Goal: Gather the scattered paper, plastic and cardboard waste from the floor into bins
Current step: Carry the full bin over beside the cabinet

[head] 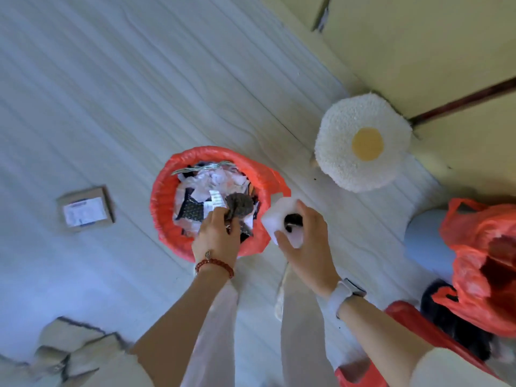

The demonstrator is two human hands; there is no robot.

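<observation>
Both arms reach out over the bin [164, 196], near the middle. One left hand [216, 236] pinches a dark, soft-looking scrap [238, 203] above the rubbish. One right hand [304, 236] curls round a white foam block [282, 219] at the bin's right edge. Foam probably feels light and squashy, so hold its sides. I count one small box [85, 209] far left, flattened cardboard [69, 350] near left, and one loose red bag [485, 263] right.
</observation>
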